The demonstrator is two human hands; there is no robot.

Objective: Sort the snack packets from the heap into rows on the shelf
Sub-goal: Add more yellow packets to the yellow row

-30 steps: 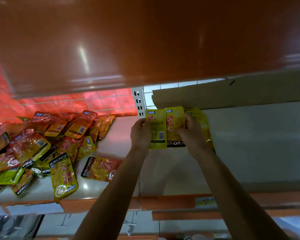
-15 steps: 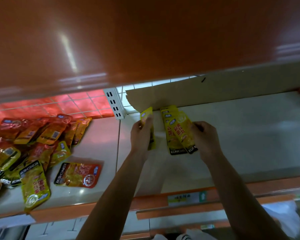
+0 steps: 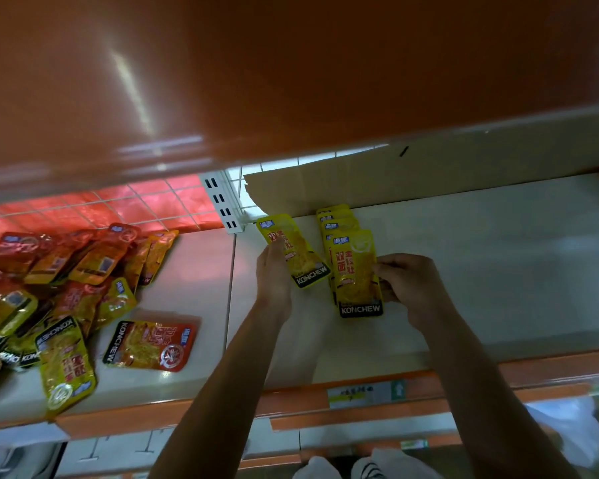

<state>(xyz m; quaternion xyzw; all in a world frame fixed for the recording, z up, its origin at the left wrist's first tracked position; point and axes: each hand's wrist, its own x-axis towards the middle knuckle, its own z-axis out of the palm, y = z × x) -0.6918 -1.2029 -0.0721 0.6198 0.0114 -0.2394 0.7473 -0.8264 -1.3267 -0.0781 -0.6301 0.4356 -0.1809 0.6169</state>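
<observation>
yellow foil is the matter at hand. the left hand (image 3: 274,276) has its fingers laid along the left edge of a single yellow packet (image 3: 296,254), which lies tilted with its top leaning away to the left. i cannot tell whether the thumb pinches it from beneath or the fingers only press it down. the right hand (image 3: 410,288) curls fingers and thumb round the right edge of the front packet in a row of yellow packets (image 3: 355,271). these overlap like tiles and run away from the fingertips toward the cardboard sheet (image 3: 377,181) at the back of the shelf (image 3: 481,257). the single packet sits just left of that row, a narrow strip of bare shelf between them.

the step looks like squaring this packet to match its neighbours, probably as the start of a second row. to do it well, swing its top rightward until its black band faces the person as the row's front packet does, with its edge running parallel to the row. the right hand should probably hold the row firm meanwhile, since glossy overlapped foil likely slides and fans out at a nudge. release the row only once the packets sit flat.

the heap (image 3: 49,288) waits well to the left of the left wrist, with a red packet (image 3: 151,345) lying alone between the two.
</observation>
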